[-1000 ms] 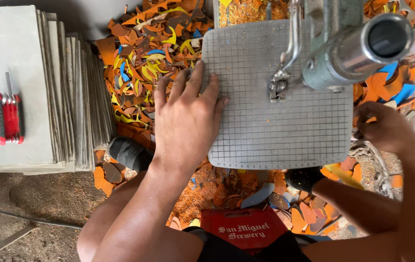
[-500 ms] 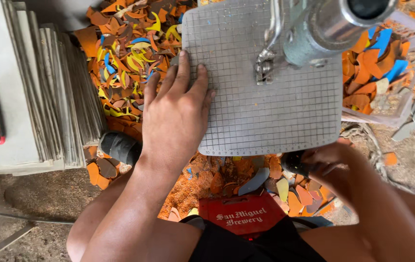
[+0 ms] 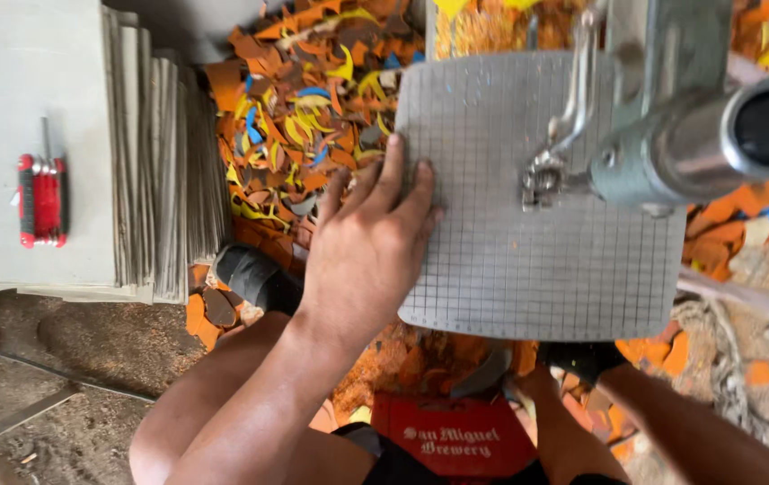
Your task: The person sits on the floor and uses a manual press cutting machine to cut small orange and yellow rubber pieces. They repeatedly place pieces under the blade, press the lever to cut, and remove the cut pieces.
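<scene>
While my left arm reaches forward from the lower middle of the view, my left hand [image 3: 368,244] lies flat, palm down, fingers [image 3: 393,171] spread and released, pressing on the left edge of the grey gridded sheet [image 3: 537,260]. I grasp nothing with it; the fingertips rest on the sheet and the heel of the hand hangs off its left side, over the scraps [image 3: 304,117]. My right hand [image 3: 582,359] sits low, just under the sheet's near edge, mostly hidden; I cannot tell whether it is clenched or loose. That sheet lies flat under the metal machine head [image 3: 672,144], whose tip [image 3: 539,180] meets it right of my left fingers. Orange, yellow and blue scraps are heaped around and beyond the sheet. Well to the left stands a stack of grey sheets [image 3: 160,180], with a red tool [image 3: 41,199] lying on top.
</scene>
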Motion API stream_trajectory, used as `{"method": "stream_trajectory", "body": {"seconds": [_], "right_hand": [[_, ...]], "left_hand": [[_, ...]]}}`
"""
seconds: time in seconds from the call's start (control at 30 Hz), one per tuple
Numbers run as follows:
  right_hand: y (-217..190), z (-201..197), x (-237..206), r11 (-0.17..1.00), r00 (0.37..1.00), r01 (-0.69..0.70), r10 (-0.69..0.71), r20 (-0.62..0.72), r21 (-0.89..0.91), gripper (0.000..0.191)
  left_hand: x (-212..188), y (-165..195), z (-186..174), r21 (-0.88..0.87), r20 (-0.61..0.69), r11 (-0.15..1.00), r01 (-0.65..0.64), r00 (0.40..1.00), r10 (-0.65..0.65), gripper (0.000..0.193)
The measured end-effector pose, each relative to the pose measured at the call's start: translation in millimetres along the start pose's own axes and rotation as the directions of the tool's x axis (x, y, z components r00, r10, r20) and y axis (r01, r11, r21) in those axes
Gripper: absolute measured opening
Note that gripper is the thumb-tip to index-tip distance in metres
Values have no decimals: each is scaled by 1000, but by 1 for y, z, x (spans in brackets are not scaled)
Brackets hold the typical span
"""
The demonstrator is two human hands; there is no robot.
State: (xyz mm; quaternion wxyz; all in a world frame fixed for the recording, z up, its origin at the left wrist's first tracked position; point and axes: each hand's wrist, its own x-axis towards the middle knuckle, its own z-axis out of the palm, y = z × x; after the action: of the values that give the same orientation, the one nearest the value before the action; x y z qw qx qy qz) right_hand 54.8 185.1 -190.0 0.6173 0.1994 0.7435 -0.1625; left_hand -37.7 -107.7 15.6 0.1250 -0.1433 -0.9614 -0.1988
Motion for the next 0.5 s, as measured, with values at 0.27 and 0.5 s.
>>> {"method": "stream_trajectory", "body": {"seconds": [0.27,0.5], "right_hand": [[-4,-36,-23,996,990,92,-92,-109,0,26],[-14,-41,-22,992,984,86,-100,-150,-94,25]], "left_hand": [[-2,-1,-6,-26,3,1000,4,1000,-4,41],[0,1,-3,-33,-13,999,20,1000,-21,41]]}}
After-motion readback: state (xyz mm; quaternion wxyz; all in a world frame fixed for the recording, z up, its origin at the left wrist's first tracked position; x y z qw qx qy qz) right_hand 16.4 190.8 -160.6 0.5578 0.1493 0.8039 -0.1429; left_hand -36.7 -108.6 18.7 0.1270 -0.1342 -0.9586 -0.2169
